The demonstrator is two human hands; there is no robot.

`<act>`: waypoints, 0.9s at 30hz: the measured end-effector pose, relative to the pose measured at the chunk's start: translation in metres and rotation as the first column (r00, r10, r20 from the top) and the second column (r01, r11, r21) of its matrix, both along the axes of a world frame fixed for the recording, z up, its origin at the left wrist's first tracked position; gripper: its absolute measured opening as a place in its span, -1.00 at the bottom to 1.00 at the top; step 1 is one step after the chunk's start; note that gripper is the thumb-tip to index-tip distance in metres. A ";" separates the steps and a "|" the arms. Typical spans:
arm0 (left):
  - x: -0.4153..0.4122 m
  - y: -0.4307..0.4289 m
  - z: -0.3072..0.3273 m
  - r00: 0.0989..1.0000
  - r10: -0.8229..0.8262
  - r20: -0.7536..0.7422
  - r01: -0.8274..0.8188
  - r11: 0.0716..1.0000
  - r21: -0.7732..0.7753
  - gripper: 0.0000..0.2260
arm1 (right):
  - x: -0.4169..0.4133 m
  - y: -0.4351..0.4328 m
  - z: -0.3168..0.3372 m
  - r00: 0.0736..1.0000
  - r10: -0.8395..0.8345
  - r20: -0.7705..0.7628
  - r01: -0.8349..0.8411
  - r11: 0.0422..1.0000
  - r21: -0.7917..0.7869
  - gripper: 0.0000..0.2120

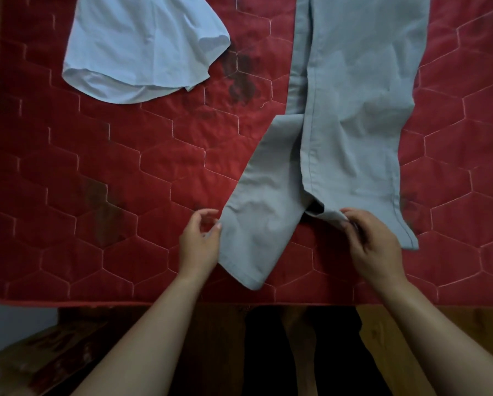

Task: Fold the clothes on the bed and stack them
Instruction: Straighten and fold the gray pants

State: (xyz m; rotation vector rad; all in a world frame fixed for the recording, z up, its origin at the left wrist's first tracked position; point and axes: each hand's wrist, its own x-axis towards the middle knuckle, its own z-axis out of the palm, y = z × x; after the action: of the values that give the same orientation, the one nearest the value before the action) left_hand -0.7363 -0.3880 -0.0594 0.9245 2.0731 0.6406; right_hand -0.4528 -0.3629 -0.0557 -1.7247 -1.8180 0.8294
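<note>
Listing item 1: grey trousers [351, 95], laid lengthwise on red quilted mattress [96, 167], right of centre, legs toward the near edge. One leg splays diagonally to the left, the other lies straight.
Handling (est.): soft woven cloth, light, limp, no stiffness. Drapes & creases easily, not fragile, prob. low slip on the quilting.
Best hold pts: hem ends, side seams.
Right hand [371, 244]: fingers & thumb pinched on hem of straight leg.
Left hand [201, 241]: fingers loosely curved, apart, tips at edge of splayed leg nr hem; no firm grip evident.
Item 2: pale shirt [142, 47], far left, well apart from trousers, unfolded.
Obstructions: nothing btwn the two legs. Hems lie nr mattress edge, so cloth could slip off.
</note>
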 end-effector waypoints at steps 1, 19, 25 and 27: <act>-0.001 -0.004 0.004 0.999 -0.024 -0.047 0.023 1.000 -0.014 -0.75 | 0.001 0.001 0.008 1.000 -0.007 -0.016 0.008 1.000 0.027 -0.76; 0.111 0.000 -0.021 0.901 -0.434 -0.021 0.434 0.901 0.023 -0.74 | 0.066 -0.005 -0.040 0.930 -0.045 0.364 0.187 0.911 -0.367 -0.41; 0.132 0.004 0.011 0.962 -0.267 0.052 0.258 0.957 0.134 -0.88 | 0.067 -0.017 -0.018 0.955 -0.282 0.090 0.296 0.915 -0.275 -0.45; 0.134 0.005 0.034 0.964 -0.264 0.026 0.253 0.945 0.205 -0.89 | 0.064 -0.022 0.003 0.950 -0.313 -0.004 0.301 0.918 -0.259 -0.50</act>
State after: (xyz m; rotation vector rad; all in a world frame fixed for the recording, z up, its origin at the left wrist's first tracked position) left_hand -0.6023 -0.3828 -0.0255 1.2565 1.8219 0.7323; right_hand -0.3886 -0.3847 -0.0528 -2.0672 -1.4046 0.9914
